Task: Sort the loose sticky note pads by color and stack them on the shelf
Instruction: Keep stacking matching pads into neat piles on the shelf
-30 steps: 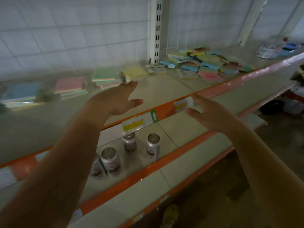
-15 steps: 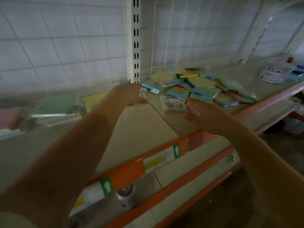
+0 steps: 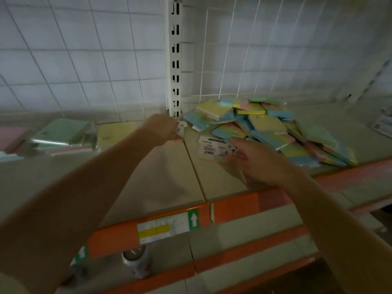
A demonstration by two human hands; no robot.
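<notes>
A loose pile of sticky note pads (image 3: 267, 128) in blue, yellow, green and pink lies on the shelf (image 3: 161, 172) right of centre. Left of it stand sorted stacks: green (image 3: 63, 132), yellow (image 3: 115, 132) and pink (image 3: 10, 134), all blurred. My left hand (image 3: 163, 129) reaches to the foot of the upright post, and its curled fingers grip a small white-labelled pad (image 3: 181, 126). My right hand (image 3: 256, 162) pinches the right edge of a pad lying label side up (image 3: 212, 149) at the near edge of the pile.
A white slotted post (image 3: 175, 60) and a wire grid back panel rise behind the shelf. The orange front rail (image 3: 233, 206) carries a price label (image 3: 163, 228). A can (image 3: 136, 262) stands on the lower shelf. A white packet (image 3: 384, 126) sits at the far right.
Both hands have moved forward and right, from above the shelf front to the pile. Now the left grips a small pad by the post and the right pinches the labelled pad.
</notes>
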